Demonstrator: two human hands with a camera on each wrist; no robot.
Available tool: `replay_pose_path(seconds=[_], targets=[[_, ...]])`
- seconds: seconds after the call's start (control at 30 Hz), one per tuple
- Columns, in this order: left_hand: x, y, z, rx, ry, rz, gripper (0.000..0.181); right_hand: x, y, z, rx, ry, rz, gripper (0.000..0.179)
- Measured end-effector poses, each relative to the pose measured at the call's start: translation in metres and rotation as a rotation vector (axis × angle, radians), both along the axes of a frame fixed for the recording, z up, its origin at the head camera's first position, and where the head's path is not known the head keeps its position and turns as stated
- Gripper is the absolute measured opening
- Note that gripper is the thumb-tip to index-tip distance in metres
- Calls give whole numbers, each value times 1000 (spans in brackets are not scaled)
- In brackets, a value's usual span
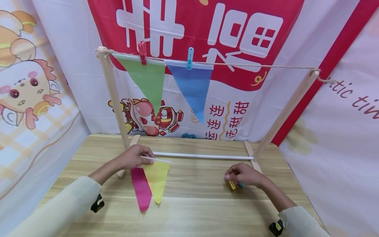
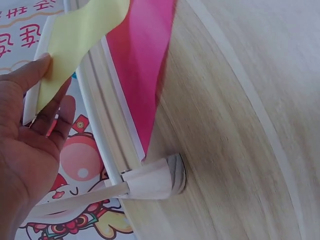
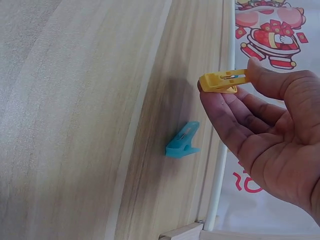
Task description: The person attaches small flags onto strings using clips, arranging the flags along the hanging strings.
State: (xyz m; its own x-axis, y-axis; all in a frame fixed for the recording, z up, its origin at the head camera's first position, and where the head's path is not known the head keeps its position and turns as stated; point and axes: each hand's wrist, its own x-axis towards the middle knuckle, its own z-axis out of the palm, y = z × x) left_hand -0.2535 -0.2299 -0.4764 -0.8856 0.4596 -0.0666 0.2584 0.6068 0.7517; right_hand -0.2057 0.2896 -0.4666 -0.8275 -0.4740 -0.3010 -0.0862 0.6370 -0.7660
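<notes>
In the head view I have the yellow pennant [image 1: 157, 181], a plain triangle with a white top band, held at that band by the left hand [image 1: 134, 157], point toward me. It overlaps part of the pink pennant [image 1: 141, 191] on the wood-grain surface [image 1: 192, 214]. The right hand [image 1: 244, 174] holds a yellow clothespin [image 1: 232, 185] and partly hides a teal clothespin [image 1: 241, 185] from me. Beyond both hands, a white rod [image 1: 201, 155] joins the bases of two wooden posts [image 1: 285, 112]. Twine [image 1: 251, 65] spans their tops, carrying a green pennant [image 1: 149, 77] under a red clothespin [image 1: 142, 52] and a blue pennant [image 1: 192, 85] under a light blue clothespin [image 1: 190, 58].

Through the left wrist camera I see the thumb and fingers pinching the yellow pennant's white band, its fabric bending away; the pink pennant's white edge lies just beside the rod.

On the right wrist feed, thumb and fingertips grip the yellow clothespin, its metal spring visible, while the teal one lies on the surface nearby, clear of the fingers.
</notes>
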Motion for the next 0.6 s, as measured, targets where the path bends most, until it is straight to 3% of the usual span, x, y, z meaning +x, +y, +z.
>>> replay_pose_path(seconds=[0.27, 0.6], targets=[[-1, 7, 8, 62, 5, 19, 12, -2, 0, 1, -3, -22, 15, 32], [-2, 25, 22, 161, 1, 64, 19, -10, 2, 14, 4, 35, 72, 34]])
